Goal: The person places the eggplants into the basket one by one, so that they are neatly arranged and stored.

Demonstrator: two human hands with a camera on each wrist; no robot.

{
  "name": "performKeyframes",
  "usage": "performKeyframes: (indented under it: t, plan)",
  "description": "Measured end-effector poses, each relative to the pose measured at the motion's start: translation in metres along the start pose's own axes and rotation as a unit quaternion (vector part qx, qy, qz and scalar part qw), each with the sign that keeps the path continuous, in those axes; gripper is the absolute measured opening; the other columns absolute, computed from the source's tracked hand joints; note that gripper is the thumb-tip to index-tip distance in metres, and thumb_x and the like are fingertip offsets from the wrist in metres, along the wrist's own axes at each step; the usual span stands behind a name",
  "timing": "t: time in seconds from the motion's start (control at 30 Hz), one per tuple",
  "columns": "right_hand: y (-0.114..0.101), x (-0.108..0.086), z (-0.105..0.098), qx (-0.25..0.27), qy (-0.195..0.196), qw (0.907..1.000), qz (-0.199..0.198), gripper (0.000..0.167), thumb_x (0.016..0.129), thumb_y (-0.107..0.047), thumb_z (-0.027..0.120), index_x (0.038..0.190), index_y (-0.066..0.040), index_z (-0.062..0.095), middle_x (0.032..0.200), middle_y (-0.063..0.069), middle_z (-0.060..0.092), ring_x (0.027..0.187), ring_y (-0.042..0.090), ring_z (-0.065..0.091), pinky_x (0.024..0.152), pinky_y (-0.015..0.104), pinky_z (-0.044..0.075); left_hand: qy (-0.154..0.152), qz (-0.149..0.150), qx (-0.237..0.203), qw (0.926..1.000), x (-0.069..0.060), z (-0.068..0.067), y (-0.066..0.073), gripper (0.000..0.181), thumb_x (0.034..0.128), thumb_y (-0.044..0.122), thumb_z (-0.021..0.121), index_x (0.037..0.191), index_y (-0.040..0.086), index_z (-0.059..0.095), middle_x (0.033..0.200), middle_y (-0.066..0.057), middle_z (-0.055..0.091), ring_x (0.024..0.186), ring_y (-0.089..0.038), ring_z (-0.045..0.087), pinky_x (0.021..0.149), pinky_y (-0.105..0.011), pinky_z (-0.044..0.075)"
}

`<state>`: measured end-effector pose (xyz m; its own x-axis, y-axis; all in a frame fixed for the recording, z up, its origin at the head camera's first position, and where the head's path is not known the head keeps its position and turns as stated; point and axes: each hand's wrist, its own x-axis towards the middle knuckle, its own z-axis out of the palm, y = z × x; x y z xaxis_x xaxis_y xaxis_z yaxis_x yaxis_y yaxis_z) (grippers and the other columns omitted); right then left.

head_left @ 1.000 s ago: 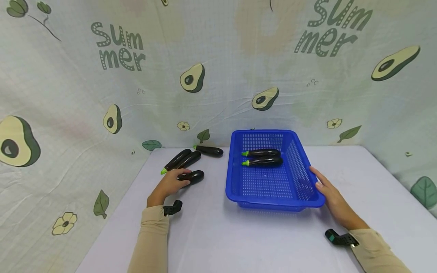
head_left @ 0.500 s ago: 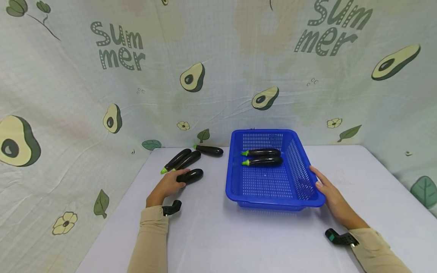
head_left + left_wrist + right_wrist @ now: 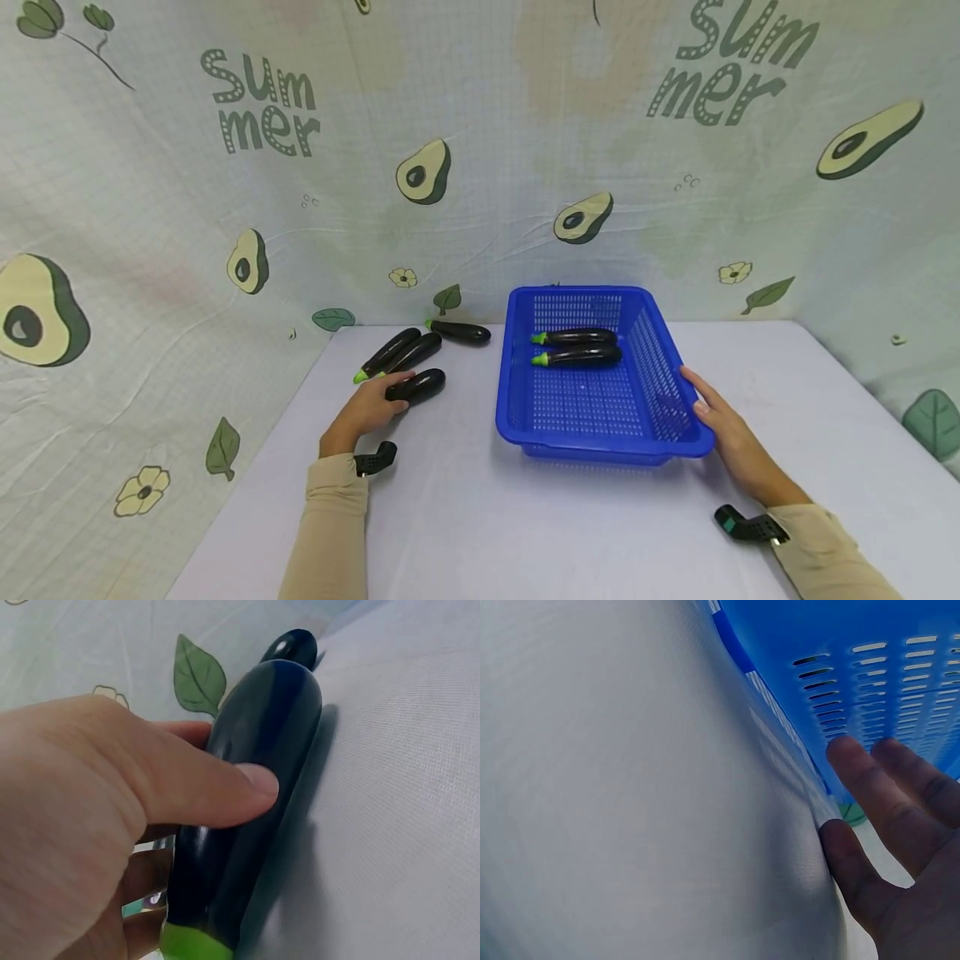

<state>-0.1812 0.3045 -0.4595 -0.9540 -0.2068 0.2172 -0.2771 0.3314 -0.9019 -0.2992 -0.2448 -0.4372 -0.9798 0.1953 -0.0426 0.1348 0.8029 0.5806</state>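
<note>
Left hand (image 3: 367, 407), left of centre: grips an eggplant (image 3: 420, 384), thumb (image 3: 255, 787) across its upper side; whether the eggplant touches the table (image 3: 480, 525) cannot be told. Over the past second it has shifted slightly up and left in the frame, suggesting a settled hold. Right hand (image 3: 735, 437), lower right: fingers extended against the blue basket (image 3: 600, 447), unmoved. Two other eggplants (image 3: 581, 356) lie inside the basket; three more (image 3: 461, 333) lie at upper left of centre.

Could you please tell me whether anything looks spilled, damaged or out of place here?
Nothing stands out. The blue basket looks intact, and the two eggplants in it lie side by side. The left hand holds another eggplant, three loose eggplants lie on the table, and no spill or damage shows.
</note>
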Motion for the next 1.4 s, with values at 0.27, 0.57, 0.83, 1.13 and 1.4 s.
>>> performKeyframes:
  t: [0.27,0.57,0.83,1.13,1.4]
  plan:
    - [-0.002,0.0,-0.001,0.006,0.0,1.0,-0.008,0.054,0.111,-0.031,0.026,0.163,-0.029,0.01,0.167,0.013,0.0,0.151,0.037,0.002,0.096,0.003,0.022,0.017,0.023,-0.01,0.9995,0.0,-0.001,0.003,0.055,0.0934,0.018,0.07,0.146,0.021,0.054,0.149,-0.017,0.048,0.136,-0.04,0.043,0.107,-0.063,0.034]
    - [-0.001,0.0,-0.001,0.006,-0.001,1.0,-0.008,0.054,0.111,-0.03,0.026,0.163,-0.029,0.01,0.167,0.014,0.0,0.151,0.036,0.002,0.095,0.003,0.022,0.036,0.047,-0.036,0.9976,0.004,0.002,0.003,0.055,0.0923,0.021,0.073,0.144,0.017,0.055,0.14,-0.013,0.058,0.124,-0.036,0.055,0.102,-0.057,0.042]
    - [0.001,-0.001,-0.001,0.005,0.0,1.0,-0.006,0.054,0.111,-0.03,0.026,0.163,-0.029,0.011,0.167,0.014,0.001,0.152,0.03,0.006,0.095,0.003,0.024,0.049,0.058,-0.064,0.995,0.006,0.006,0.005,0.053,0.091,0.024,0.075,0.141,0.018,0.058,0.137,-0.012,0.06,0.119,-0.035,0.058,0.099,-0.054,0.045]
    - [0.0,-0.002,-0.002,-0.005,0.002,0.9999,-0.01,0.053,0.111,-0.03,0.026,0.163,-0.03,0.011,0.167,0.011,0.002,0.151,0.032,0.004,0.096,0.003,0.021,0.057,0.049,-0.108,0.9914,0.006,0.01,0.007,0.053,0.0913,0.029,0.074,0.142,0.027,0.057,0.136,-0.012,0.06,0.121,-0.034,0.057,0.093,-0.049,0.051]
    - [0.001,-0.002,-0.002,-0.002,0.003,0.9999,-0.01,0.054,0.111,-0.029,0.027,0.163,-0.028,0.011,0.167,0.012,0.002,0.151,0.015,0.005,0.097,0.002,0.019,0.06,0.048,-0.132,0.9882,0.006,0.011,0.007,0.054,0.0927,0.031,0.073,0.144,0.028,0.056,0.137,-0.011,0.058,0.117,-0.033,0.057,0.088,-0.045,0.053]
